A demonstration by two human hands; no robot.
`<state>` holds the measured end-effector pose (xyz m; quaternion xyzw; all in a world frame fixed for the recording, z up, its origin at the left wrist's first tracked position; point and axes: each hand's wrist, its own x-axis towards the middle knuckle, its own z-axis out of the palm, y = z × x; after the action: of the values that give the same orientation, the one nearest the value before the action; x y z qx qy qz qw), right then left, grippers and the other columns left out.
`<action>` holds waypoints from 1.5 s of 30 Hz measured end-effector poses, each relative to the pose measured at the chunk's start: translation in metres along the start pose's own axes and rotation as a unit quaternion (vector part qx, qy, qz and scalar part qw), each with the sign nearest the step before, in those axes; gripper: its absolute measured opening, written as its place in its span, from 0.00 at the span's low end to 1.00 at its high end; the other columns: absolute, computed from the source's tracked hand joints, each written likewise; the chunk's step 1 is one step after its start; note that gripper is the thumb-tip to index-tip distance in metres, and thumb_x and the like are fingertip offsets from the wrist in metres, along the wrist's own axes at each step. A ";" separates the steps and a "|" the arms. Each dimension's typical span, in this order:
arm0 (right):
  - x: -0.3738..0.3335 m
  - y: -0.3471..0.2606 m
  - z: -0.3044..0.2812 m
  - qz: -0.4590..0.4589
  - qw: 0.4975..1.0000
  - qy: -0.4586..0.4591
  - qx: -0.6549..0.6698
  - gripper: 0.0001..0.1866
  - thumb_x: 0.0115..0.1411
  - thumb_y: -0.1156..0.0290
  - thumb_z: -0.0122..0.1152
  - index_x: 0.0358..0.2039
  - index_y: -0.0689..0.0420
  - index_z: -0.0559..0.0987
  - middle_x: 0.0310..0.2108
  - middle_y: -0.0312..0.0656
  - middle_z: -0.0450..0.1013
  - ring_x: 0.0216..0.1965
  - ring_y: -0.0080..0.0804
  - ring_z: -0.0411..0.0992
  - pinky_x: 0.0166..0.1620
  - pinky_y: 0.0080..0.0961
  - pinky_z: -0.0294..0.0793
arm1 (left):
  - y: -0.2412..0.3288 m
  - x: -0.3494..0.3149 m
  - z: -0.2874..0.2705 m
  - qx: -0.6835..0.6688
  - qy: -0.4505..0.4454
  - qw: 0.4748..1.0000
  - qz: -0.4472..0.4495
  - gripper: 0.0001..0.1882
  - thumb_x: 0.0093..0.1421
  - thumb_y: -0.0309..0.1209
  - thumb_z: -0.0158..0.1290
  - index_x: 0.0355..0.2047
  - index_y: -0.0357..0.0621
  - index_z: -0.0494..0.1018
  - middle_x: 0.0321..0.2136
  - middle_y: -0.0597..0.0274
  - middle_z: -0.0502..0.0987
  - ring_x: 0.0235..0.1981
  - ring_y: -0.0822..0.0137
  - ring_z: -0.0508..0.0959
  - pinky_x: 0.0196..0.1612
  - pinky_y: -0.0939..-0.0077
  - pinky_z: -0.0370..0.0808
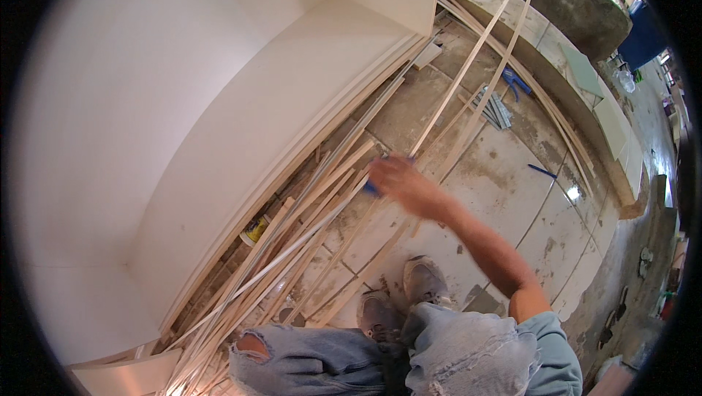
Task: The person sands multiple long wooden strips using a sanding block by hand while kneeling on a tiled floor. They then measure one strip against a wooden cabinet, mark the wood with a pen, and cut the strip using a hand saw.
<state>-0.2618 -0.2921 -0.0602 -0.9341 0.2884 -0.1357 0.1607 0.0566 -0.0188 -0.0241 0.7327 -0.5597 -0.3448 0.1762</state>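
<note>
My right hand reaches out over a bundle of long thin wooden strips. Motion smears its fingers, which look closed around a small blue object; its kind cannot be made out. A pale strip runs from beside this hand toward the far edge of the floor. On the other side, a white rod slants from near the hand down to the lower left. Whether the hand touches either of them is unclear. My left hand is out of view.
A large white panelled box fills the left. On the tiled floor lie grey metal pieces, a blue-handled tool and a thin blue stick. A yellow container sits by the box; a curved ledge borders the right.
</note>
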 end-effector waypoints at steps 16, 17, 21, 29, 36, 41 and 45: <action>-0.011 0.115 -0.025 0.138 0.967 0.169 -0.130 0.30 0.57 0.76 0.52 0.62 0.58 0.70 0.66 0.46 0.64 0.70 0.44 0.56 0.73 0.44 0.48 | 0.003 0.000 0.004 -0.011 0.005 1.000 -0.017 0.19 0.65 0.46 0.57 0.32 0.41 0.76 0.23 0.57 0.77 0.21 0.66 0.73 0.27 0.71 0.71; -0.002 0.110 -0.022 0.154 0.959 0.184 -0.149 0.30 0.56 0.76 0.52 0.62 0.58 0.71 0.66 0.46 0.64 0.70 0.44 0.56 0.73 0.44 0.48 | 0.003 0.000 0.004 -0.009 0.006 1.000 -0.018 0.19 0.65 0.47 0.57 0.32 0.41 0.76 0.23 0.58 0.77 0.21 0.67 0.73 0.27 0.71 0.71; -0.004 -0.045 0.081 0.029 0.993 0.113 0.019 0.26 0.65 0.71 0.48 0.65 0.47 0.69 0.68 0.40 0.62 0.70 0.39 0.57 0.73 0.44 0.49 | 0.003 -0.002 0.002 -0.008 0.003 1.000 -0.028 0.19 0.65 0.47 0.56 0.32 0.41 0.76 0.22 0.58 0.76 0.21 0.67 0.73 0.26 0.71 0.71; -0.010 0.016 0.041 0.073 0.992 0.096 0.020 0.31 0.64 0.74 0.50 0.69 0.52 0.63 0.70 0.44 0.58 0.73 0.40 0.50 0.74 0.41 0.47 | 0.007 -0.010 0.004 -0.024 -0.007 0.999 -0.039 0.20 0.66 0.48 0.55 0.31 0.42 0.76 0.21 0.60 0.76 0.20 0.69 0.71 0.26 0.71 0.70; 0.006 0.025 0.022 0.077 0.983 0.164 -0.011 0.25 0.63 0.70 0.52 0.62 0.57 0.70 0.65 0.44 0.66 0.69 0.43 0.57 0.71 0.45 0.52 | 0.003 -0.009 0.002 -0.025 0.009 0.999 -0.039 0.21 0.67 0.49 0.53 0.30 0.42 0.76 0.20 0.61 0.75 0.20 0.71 0.70 0.25 0.72 0.69; -0.004 -0.148 0.082 -0.084 0.975 0.078 0.190 0.36 0.65 0.77 0.44 0.73 0.47 0.53 0.75 0.39 0.46 0.75 0.36 0.42 0.76 0.39 0.39 | -0.002 -0.016 0.003 -0.035 0.000 0.998 -0.055 0.22 0.67 0.50 0.53 0.30 0.43 0.76 0.20 0.62 0.75 0.19 0.72 0.69 0.25 0.72 0.68; -0.005 -0.026 0.052 0.063 0.994 0.080 0.044 0.33 0.67 0.68 0.48 0.72 0.52 0.56 0.73 0.42 0.51 0.74 0.36 0.48 0.75 0.39 0.45 | 0.000 -0.020 0.002 -0.035 0.000 0.997 -0.063 0.23 0.68 0.51 0.52 0.29 0.43 0.76 0.19 0.62 0.74 0.19 0.73 0.68 0.24 0.72 0.67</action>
<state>-0.2349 -0.2569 -0.0986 -0.8921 0.3527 -0.2117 0.1868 0.0526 0.0006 -0.0193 0.7603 -0.4996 -0.3742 0.1798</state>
